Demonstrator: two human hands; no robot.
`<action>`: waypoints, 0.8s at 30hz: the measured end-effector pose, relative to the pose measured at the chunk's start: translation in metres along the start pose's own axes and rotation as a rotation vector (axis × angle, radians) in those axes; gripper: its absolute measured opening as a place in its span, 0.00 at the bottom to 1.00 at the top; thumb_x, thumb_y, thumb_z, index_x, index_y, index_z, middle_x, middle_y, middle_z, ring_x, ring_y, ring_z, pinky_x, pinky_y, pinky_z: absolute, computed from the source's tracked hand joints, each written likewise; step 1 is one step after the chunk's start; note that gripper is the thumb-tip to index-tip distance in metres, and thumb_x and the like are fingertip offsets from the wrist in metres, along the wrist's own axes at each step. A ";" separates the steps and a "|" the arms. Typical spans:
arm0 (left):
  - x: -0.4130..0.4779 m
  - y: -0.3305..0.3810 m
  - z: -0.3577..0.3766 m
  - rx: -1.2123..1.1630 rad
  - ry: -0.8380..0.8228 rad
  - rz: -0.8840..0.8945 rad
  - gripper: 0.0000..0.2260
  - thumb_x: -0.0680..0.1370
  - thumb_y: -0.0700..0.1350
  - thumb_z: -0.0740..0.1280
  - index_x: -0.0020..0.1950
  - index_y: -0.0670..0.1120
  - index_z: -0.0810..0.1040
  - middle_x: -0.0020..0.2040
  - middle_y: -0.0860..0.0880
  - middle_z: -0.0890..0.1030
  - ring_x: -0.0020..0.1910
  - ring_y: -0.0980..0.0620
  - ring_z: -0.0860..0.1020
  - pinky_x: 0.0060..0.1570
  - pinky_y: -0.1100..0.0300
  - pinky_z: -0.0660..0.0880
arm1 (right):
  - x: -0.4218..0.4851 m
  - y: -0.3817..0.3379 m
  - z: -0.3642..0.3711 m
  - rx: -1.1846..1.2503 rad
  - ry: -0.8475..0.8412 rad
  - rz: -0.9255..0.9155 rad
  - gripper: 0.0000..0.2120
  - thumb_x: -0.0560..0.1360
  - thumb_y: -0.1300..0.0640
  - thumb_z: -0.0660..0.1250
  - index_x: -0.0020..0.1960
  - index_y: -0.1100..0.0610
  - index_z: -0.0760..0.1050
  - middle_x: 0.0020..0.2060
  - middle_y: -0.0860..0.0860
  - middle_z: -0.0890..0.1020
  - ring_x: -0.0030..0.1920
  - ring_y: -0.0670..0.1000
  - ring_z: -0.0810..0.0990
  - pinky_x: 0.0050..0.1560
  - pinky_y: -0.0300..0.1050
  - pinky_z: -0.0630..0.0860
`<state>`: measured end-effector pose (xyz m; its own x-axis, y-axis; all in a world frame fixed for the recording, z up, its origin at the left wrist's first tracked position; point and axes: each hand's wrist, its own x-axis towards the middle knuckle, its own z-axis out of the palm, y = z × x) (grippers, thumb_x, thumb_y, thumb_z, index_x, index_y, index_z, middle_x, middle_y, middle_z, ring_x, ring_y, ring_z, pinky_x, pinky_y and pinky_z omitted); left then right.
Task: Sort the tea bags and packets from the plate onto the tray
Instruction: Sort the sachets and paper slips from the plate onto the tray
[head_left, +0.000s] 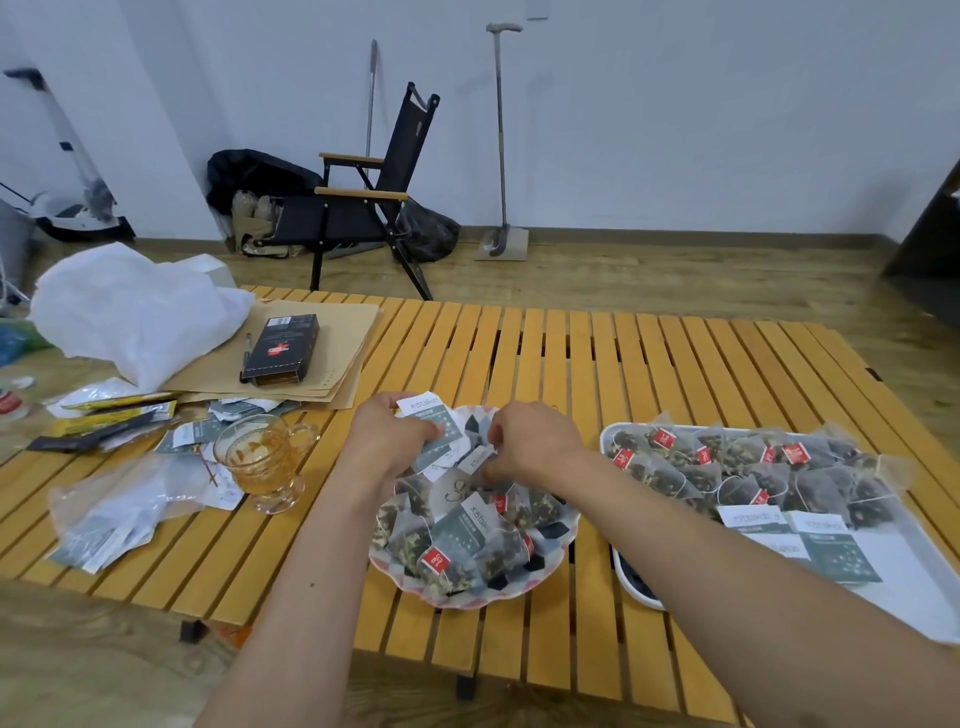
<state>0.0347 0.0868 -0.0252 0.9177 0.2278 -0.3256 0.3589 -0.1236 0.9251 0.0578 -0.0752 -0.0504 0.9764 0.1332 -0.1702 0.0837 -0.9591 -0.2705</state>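
A scalloped plate (470, 597) in the middle of the slatted table holds several mesh tea bags (452, 561) with red tags and grey-green packets (460, 522). My left hand (387, 434) is over the plate's far edge, gripping grey-green packets (434, 423) with white tops. My right hand (530, 441) reaches into the pile beside it, fingers curled down on a packet or bag that I cannot make out. To the right, a white tray (914, 608) carries rows of tea bags (737, 462) at its far side and two packets (826, 545) nearer me.
A glass cup of tea (262, 460) stands left of the plate. Torn wrappers (104, 519), yellow sachets (117, 415), a black box (283, 348) on brown envelopes and a white plastic bag (130, 312) crowd the table's left. A folding chair (363, 202) stands behind.
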 end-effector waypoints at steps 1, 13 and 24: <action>0.000 0.000 -0.001 0.002 -0.007 -0.003 0.20 0.76 0.31 0.72 0.63 0.48 0.74 0.49 0.42 0.83 0.42 0.44 0.85 0.44 0.49 0.84 | 0.001 -0.001 0.003 -0.037 0.010 -0.010 0.20 0.66 0.43 0.79 0.52 0.52 0.79 0.46 0.49 0.83 0.46 0.53 0.81 0.43 0.46 0.78; -0.002 0.000 0.000 -0.039 0.004 0.032 0.23 0.77 0.31 0.71 0.69 0.46 0.73 0.52 0.42 0.82 0.46 0.42 0.85 0.43 0.46 0.85 | 0.002 0.015 -0.018 0.692 0.161 0.117 0.13 0.64 0.54 0.83 0.43 0.58 0.83 0.42 0.53 0.86 0.46 0.55 0.85 0.51 0.56 0.83; -0.012 0.001 0.009 -0.109 -0.076 0.035 0.22 0.71 0.35 0.79 0.63 0.48 0.79 0.52 0.39 0.85 0.46 0.38 0.87 0.44 0.44 0.85 | -0.024 0.021 -0.023 1.104 -0.030 0.126 0.13 0.64 0.63 0.83 0.46 0.61 0.85 0.40 0.53 0.89 0.37 0.48 0.83 0.32 0.37 0.78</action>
<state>0.0257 0.0751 -0.0217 0.9412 0.1505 -0.3024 0.3092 -0.0240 0.9507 0.0411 -0.1047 -0.0303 0.9590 0.0711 -0.2745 -0.2534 -0.2189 -0.9423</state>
